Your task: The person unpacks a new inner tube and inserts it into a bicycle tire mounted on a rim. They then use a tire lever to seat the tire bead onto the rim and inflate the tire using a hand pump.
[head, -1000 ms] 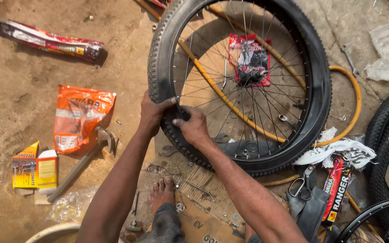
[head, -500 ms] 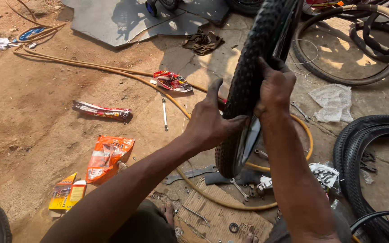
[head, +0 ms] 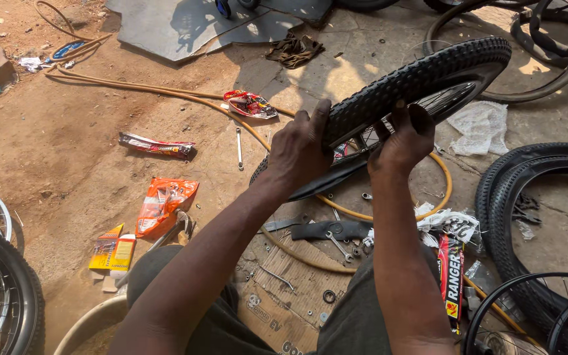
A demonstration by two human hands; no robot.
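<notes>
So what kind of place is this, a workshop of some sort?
It looks like an open-air bicycle repair spot on bare ground. Both hands, left hand and right hand, grip a knobby wheel tyre. Spare tyres lie to the side, and a spanner lies in the dirt.

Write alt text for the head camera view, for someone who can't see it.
Two bare hands, left hand and right hand, grip a knobby black bicycle tyre on its spoked wheel, tilted above dusty ground. Around it lie an orange packet, a spanner, a tan hose and spare tyres.
</notes>
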